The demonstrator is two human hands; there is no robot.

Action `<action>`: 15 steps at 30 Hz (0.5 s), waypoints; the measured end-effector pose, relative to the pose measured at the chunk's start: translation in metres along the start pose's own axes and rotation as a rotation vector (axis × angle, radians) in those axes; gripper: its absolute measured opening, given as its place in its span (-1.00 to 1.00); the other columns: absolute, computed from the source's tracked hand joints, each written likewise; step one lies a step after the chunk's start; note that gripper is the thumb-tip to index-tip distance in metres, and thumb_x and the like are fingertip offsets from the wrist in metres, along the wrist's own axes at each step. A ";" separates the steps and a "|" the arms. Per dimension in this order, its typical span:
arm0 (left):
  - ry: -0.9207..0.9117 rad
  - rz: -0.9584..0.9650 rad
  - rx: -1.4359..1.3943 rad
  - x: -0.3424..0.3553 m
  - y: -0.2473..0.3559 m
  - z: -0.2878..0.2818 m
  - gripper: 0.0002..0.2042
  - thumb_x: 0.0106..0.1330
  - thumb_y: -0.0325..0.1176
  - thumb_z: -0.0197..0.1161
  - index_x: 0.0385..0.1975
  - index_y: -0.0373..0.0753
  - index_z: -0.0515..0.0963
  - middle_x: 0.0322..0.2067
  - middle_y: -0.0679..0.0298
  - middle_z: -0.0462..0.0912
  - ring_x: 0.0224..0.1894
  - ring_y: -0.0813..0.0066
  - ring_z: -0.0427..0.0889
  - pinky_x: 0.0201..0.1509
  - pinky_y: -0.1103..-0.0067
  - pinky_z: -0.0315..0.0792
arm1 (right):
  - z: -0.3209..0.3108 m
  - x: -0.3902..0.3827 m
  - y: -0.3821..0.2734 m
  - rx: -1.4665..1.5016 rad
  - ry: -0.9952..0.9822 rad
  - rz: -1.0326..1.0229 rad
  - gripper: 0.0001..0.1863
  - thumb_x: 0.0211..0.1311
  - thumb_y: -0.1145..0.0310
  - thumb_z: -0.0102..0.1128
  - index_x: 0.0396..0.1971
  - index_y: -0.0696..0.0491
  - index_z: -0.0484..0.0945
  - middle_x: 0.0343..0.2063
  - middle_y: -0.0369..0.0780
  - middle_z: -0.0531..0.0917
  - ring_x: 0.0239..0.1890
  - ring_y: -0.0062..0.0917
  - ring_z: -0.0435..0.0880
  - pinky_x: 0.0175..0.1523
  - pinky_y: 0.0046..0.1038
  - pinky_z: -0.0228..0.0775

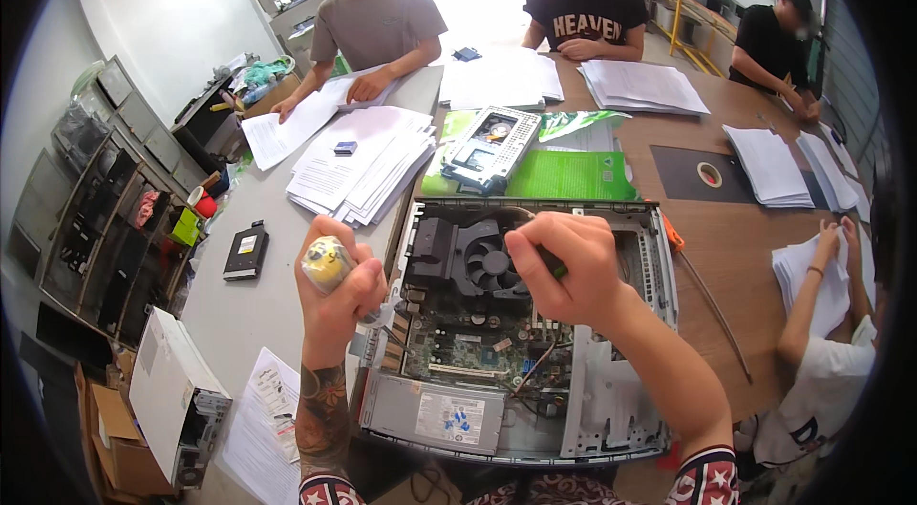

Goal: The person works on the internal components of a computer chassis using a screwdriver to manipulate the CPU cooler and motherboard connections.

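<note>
An opened desktop computer case lies flat in front of me. It shows a black fan, a green motherboard and a silver power supply. My left hand, over the case's left edge, is closed round a screwdriver with a rounded yellow handle end; its thin shaft points down toward the board. Above the fan's right side, my right hand is closed in a pinch. A thin cable shows by its fingertips, but what the fingers hold is hidden.
Beyond the case lies a metal drive bracket on green packaging. A long orange-handled screwdriver is at right, a black optical drive at left. Paper stacks and a tape roll lie around. Several people work at the table.
</note>
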State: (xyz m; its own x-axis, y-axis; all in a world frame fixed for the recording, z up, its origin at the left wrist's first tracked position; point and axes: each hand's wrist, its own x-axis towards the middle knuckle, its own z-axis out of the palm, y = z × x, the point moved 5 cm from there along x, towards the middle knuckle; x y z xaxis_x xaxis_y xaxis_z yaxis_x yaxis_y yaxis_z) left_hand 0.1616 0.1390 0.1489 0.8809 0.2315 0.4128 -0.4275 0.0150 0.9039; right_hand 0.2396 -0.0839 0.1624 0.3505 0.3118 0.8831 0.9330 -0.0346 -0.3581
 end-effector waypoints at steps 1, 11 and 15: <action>0.003 -0.003 -0.008 0.000 0.000 0.000 -0.76 0.21 -0.57 0.10 -0.31 -0.15 0.16 -0.73 0.43 0.19 -0.80 0.74 0.04 -0.71 0.66 0.00 | 0.001 0.000 -0.001 -0.003 -0.007 -0.007 -0.82 0.12 0.51 0.28 -0.62 0.08 0.48 -0.74 -0.26 0.53 -0.75 -0.47 0.48 -0.64 -0.47 0.22; 0.032 -0.014 0.024 0.000 0.001 0.006 -0.76 0.21 -0.55 0.12 -0.31 -0.15 0.17 -0.72 0.44 0.19 -0.80 0.76 0.05 -0.71 0.68 0.02 | 0.003 -0.001 -0.003 -0.008 -0.058 -0.008 -0.83 0.10 0.55 0.28 -0.61 0.12 0.49 -0.71 -0.23 0.55 -0.72 -0.46 0.52 -0.60 -0.48 0.28; 0.052 0.005 -0.123 -0.001 -0.002 -0.004 -0.81 0.21 -0.67 0.11 -0.35 -0.24 0.27 -0.65 0.40 0.35 -0.74 0.79 0.23 -0.72 0.72 0.01 | -0.001 0.005 -0.009 -0.005 -0.005 0.009 -0.91 0.16 0.55 0.23 -0.53 0.15 0.55 -0.72 -0.25 0.52 -0.73 -0.56 0.51 -0.59 -0.54 0.29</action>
State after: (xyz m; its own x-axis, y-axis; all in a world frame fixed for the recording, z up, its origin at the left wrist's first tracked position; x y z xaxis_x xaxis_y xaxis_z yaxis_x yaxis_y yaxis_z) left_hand 0.1602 0.1423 0.1465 0.8683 0.2819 0.4081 -0.4564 0.1318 0.8800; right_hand 0.2332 -0.0830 0.1697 0.3582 0.3161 0.8785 0.9303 -0.0416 -0.3643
